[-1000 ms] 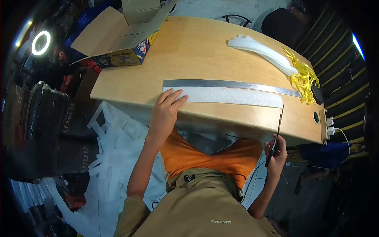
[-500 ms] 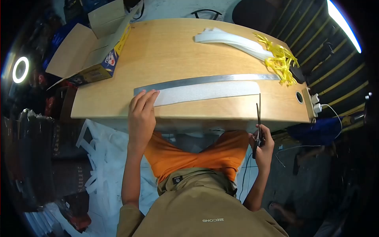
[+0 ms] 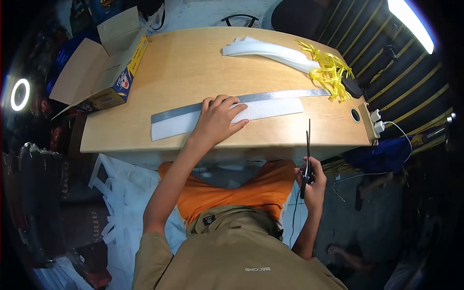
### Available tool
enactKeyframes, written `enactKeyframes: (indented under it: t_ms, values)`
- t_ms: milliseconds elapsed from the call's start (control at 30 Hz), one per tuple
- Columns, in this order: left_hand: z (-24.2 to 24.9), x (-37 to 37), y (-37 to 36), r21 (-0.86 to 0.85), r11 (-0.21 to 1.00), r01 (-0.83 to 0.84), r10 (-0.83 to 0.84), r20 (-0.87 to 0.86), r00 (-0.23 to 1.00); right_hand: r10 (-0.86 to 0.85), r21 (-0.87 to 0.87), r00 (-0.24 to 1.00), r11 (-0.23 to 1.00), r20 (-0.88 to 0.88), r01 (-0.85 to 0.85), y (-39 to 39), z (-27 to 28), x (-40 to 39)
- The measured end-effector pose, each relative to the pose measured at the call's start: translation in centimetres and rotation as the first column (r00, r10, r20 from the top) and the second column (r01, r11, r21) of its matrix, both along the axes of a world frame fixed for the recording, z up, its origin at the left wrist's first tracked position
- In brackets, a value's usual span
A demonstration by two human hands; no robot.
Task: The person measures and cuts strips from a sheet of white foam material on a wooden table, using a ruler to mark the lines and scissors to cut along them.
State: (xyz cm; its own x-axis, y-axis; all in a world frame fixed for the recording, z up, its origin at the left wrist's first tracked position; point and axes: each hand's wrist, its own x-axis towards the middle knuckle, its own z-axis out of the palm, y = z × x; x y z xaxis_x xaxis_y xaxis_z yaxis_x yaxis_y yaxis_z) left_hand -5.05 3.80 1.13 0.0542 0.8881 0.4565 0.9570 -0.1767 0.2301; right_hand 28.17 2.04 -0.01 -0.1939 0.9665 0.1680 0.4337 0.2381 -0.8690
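My left hand (image 3: 216, 119) lies spread across a metal ruler (image 3: 280, 94) and a white foam-like strip (image 3: 174, 124) on the table. Its fingertips reach over the ruler, and the thumb points right along the strip. The strip runs along the ruler's near edge, and my hand hides its middle. My right hand (image 3: 314, 182) is closed around black-handled scissors (image 3: 308, 150) by the table's front edge. Their narrow blades point away from me, slightly apart, just right of the strip's end and not touching it.
A pile of white strips (image 3: 270, 52) and a tangle of yellow ribbon (image 3: 331, 70) lie at the back right. An open cardboard box (image 3: 108, 82) stands at the left. A power strip with plugs (image 3: 377, 121) is fixed at the right edge. White offcuts (image 3: 110, 212) litter the floor.
My left hand has moved right from the strip's left end to its middle, uncovering that end. The scissors stay in my right hand. The whole view has shifted slightly.
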Motion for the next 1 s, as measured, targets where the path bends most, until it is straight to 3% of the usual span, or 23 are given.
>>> enactKeyframes:
  t_ms: [167, 267, 333, 367, 433, 467, 533, 600, 700, 1000]
  values:
    - [-0.3, 0.2, 0.2, -0.022, 1.0, -0.021, 0.022, 0.039, 0.999, 0.044, -0.049, 0.998, 0.998, -0.034, -0.045, 0.0, 0.6, -0.2]
    - [-0.4, 0.0, 0.1, -0.002, 1.0, -0.021, 0.021, 0.04, 0.999, 0.154, 0.035, 0.988, 0.987, 0.028, -0.155, 0.1, 0.7, -0.4]
    - [-0.5, 0.0, 0.2, 0.006, 1.0, -0.015, 0.015, 0.043, 0.999, 0.221, -0.198, 0.961, 0.947, -0.165, -0.252, -0.2, 2.0, -0.7]
    - [-0.5, -0.1, 0.2, 0.011, 1.0, -0.016, 0.016, 0.041, 0.999, 0.222, -0.193, 0.961, 0.948, -0.166, -0.253, -0.1, 2.4, -0.8]
    - [-0.5, -0.2, 0.3, 0.016, 1.0, 0.0, 0.0, 0.046, 0.999, 0.423, -0.29, 0.878, 0.831, -0.224, -0.475, -0.1, 3.2, -0.9]
    - [-0.6, -0.2, 0.4, 0.019, 1.0, 0.001, -0.001, 0.045, 0.999, 0.423, -0.287, 0.878, 0.832, -0.224, -0.474, -0.3, 3.8, -1.1]
    - [-0.8, -0.2, 0.5, 0.014, 1.0, 0.01, -0.011, 0.079, 0.997, 0.403, -0.484, 0.839, 0.687, -0.366, -0.542, -0.9, 5.0, -2.0]
    - [-1.3, -0.5, 0.7, 0.034, 0.999, -0.002, -0.001, 0.078, 0.997, 0.451, -0.49, 0.809, 0.644, -0.378, -0.588, -0.9, 4.7, -2.1]
    - [-1.4, -0.5, 0.2, 0.058, 0.998, -0.006, 0.001, 0.092, 0.996, 0.547, -0.514, 0.805, 0.633, -0.231, -0.578, -0.6, 5.6, -2.1]
    - [-1.6, -0.9, 0.3, 0.035, 0.999, 0.035, -0.04, 0.134, 0.99, 0.504, -0.551, 0.837, 0.645, -0.213, -0.529, -0.5, 5.6, -2.5]
